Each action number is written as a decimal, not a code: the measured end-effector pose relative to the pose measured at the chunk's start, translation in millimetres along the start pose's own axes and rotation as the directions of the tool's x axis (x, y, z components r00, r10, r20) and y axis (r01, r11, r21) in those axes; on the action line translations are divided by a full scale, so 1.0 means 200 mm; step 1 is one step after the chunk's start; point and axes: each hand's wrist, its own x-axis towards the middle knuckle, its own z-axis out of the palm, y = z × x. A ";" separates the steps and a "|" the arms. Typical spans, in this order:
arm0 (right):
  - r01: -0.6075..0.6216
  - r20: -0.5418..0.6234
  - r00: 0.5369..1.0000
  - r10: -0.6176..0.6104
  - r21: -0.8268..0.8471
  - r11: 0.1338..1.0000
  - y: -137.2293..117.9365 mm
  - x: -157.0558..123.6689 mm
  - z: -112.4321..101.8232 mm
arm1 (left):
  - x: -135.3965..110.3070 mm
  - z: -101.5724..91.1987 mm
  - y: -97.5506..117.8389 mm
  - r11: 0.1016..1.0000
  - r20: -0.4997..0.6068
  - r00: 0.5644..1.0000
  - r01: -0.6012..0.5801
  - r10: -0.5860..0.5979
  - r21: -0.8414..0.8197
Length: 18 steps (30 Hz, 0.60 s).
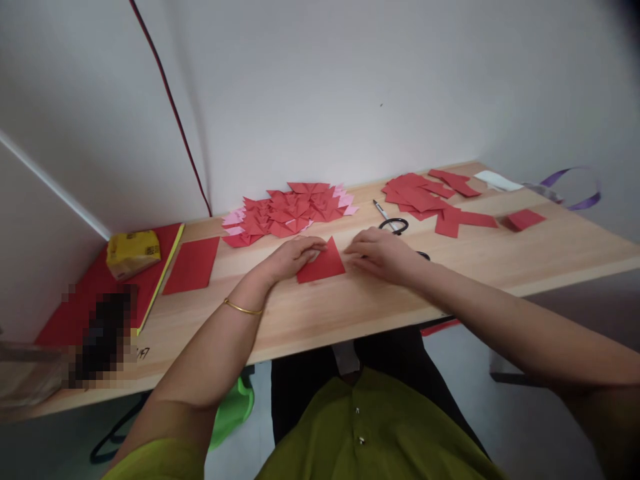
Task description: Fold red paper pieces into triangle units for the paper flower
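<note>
A folded piece of red paper [321,265], triangular in outline, lies flat on the wooden table in front of me. My left hand [297,257] rests at its left edge, fingers stretched out and touching the paper. Just off the right edge is my right hand [380,255], its fingers extended and holding nothing I can see. Black-handled scissors [393,227] lie partly hidden behind and under that hand. A pen [383,210] sits beside them.
Folded red and pink paper pieces [293,210] are heaped against the wall. Red paper strips [417,193] spread at the right. Leftward lie a red sheet [193,265] and a yellow packet [134,253] on a larger red stack [70,307]. The table's front edge [300,347] is close to me.
</note>
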 end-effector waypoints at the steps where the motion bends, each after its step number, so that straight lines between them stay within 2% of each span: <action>1: 0.008 0.034 0.999 -0.008 0.002 1.000 -0.04 0.04 0.02 | 0.00 0.00 0.00 1.000 -0.007 1.000 -0.003 0.003 0.001; 6: -0.016 0.165 0.986 0.023 -0.046 0.999 -0.15 0.12 0.08 | -0.01 0.01 -0.02 0.998 -0.026 0.999 -0.038 0.039 0.044; 10: -0.002 0.140 0.990 0.007 -0.039 0.999 -0.18 0.08 0.08 | 0.00 0.01 -0.03 0.996 -0.021 0.997 -0.073 0.074 0.050; 13: 0.107 0.107 0.989 -0.104 -0.027 0.994 -0.19 0.05 0.05 | 0.00 0.01 -0.03 0.994 -0.026 0.997 -0.077 0.079 0.071; 15: 0.148 0.059 0.988 -0.145 -0.045 0.988 -0.14 0.04 0.01 | 0.00 0.01 -0.02 0.993 -0.028 0.996 -0.080 0.082 0.081; 17: 0.052 -0.033 0.998 -0.057 -0.123 0.991 -0.01 0.04 -0.05 | -0.01 0.01 -0.02 0.993 -0.029 0.996 -0.085 0.087 0.084; 18: -0.035 -0.110 0.994 0.016 -0.169 0.985 0.08 0.04 -0.08 | -0.01 0.01 -0.01 0.993 -0.032 0.996 -0.084 0.087 0.083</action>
